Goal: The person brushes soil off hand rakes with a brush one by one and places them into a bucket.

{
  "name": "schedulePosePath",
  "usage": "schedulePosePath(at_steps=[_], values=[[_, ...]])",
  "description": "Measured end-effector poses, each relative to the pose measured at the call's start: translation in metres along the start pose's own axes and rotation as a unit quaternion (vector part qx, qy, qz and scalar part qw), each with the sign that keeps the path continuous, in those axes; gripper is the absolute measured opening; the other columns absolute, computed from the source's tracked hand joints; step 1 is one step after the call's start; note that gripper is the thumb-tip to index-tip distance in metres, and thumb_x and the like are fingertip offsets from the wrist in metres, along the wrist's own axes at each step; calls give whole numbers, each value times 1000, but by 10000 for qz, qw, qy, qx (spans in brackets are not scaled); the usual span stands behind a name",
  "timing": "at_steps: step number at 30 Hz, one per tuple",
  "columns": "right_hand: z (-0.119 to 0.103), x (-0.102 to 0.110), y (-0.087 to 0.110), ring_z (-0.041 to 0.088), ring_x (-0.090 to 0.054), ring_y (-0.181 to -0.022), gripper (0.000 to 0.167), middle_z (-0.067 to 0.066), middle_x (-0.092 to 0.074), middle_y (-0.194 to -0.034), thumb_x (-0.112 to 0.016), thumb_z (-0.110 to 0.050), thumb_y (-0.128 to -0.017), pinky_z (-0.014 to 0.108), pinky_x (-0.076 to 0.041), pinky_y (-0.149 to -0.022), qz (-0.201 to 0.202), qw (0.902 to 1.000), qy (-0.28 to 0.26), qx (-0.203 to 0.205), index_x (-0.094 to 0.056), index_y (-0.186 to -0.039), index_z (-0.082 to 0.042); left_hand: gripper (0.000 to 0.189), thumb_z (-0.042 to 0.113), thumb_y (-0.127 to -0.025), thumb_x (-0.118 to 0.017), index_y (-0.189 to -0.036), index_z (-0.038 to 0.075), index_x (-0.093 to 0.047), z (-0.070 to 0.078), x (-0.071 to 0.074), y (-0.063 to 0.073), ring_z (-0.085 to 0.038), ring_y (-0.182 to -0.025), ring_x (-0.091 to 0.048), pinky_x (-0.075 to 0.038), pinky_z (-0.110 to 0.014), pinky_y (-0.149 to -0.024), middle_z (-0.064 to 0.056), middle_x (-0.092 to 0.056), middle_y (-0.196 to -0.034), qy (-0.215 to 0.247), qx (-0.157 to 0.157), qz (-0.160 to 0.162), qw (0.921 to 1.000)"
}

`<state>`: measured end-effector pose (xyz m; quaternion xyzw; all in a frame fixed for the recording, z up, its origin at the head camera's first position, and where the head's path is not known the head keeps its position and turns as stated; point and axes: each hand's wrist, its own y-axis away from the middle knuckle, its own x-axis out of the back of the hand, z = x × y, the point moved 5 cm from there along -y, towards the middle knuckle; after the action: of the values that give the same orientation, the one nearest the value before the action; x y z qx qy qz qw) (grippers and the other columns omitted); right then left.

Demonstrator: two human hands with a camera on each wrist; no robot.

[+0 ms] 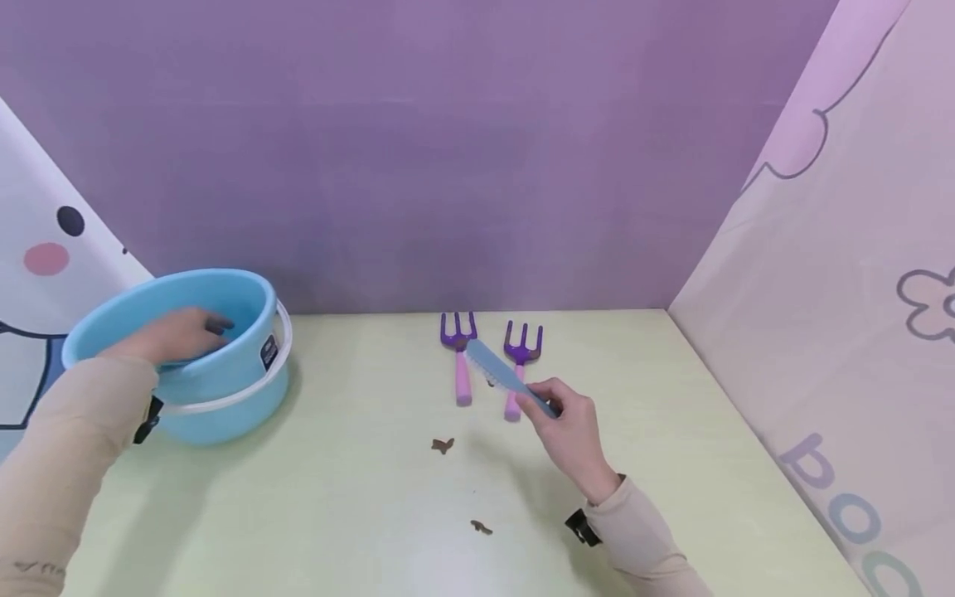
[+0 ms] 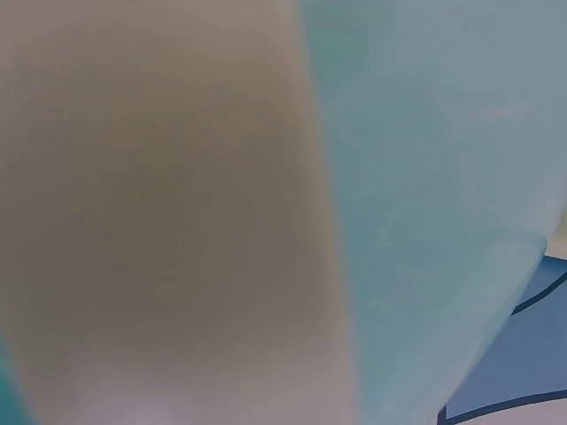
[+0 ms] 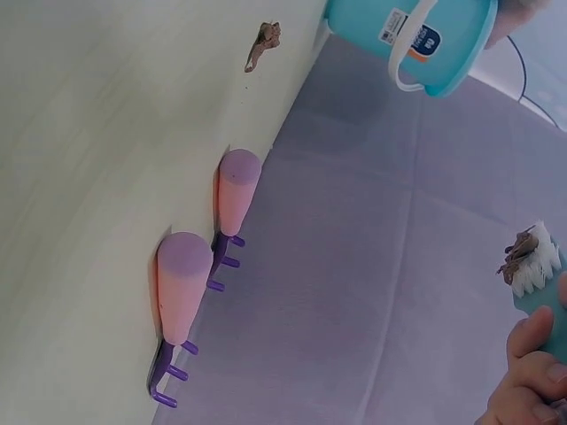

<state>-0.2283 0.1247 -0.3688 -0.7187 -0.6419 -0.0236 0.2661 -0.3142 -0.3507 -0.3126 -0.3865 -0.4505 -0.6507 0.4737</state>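
Currently | right hand [image 1: 570,423] pinches the blue brush [image 1: 498,366] above the table [image 1: 336,497], near two forks [image 1: 463,377] | left hand [image 1: 175,336] inside the bucket [image 1: 224,379], grip unclear | brown scrap [image 3: 521,255] on bristles [image 3: 542,264]: best tilt gently, keeping it aboard.

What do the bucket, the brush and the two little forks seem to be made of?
Bucket: probably plastic, with a smooth, softly shiny, evenly blue wall.
Brush: likely blue plastic with a fairly matte back; its white, tufted bristles are perhaps nylon.
Forks: purple heads look smooth and slightly shiny, so plastic or painted metal; pink handles look matte and rounded, perhaps plastic.
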Motion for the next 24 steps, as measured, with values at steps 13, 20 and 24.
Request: schedulePosePath(at_steps=[13,20,24], values=[[1,-1,0,8,-42,-50,16,6,-61,-67,-70,-18,-80,19,-34,-45,-99,9999,-81,-1,-69,-93,-9,65,46,-92,-44,-131,-6,-41,14,19,30,-52,-109,-43,-37,-66,-84,-34,-46,-124,481,160,1241,9910],[1,-4,-1,8,-43,-50,14,5,-62,-67,-70,-19,-80,20,-35,-44,-194,9997,-99,143,-69,-90,-10,46,32,-93,-46,-124,-1,-51,33,27,57,-45,-102,-53,-46,-51,-80,-27,-53,-118,1015,-49,3136,9441],[2,-4,-1,8,-44,-51,15,8,-63,-68,-70,-21,-80,20,-35,-45,-167,9997,-105,135,-69,-91,-10,35,22,-90,-52,-117,0,-59,53,25,73,-10,-90,-60,-42,-9,-70,-22,-60,-111,1036,-412,4042,9078]])
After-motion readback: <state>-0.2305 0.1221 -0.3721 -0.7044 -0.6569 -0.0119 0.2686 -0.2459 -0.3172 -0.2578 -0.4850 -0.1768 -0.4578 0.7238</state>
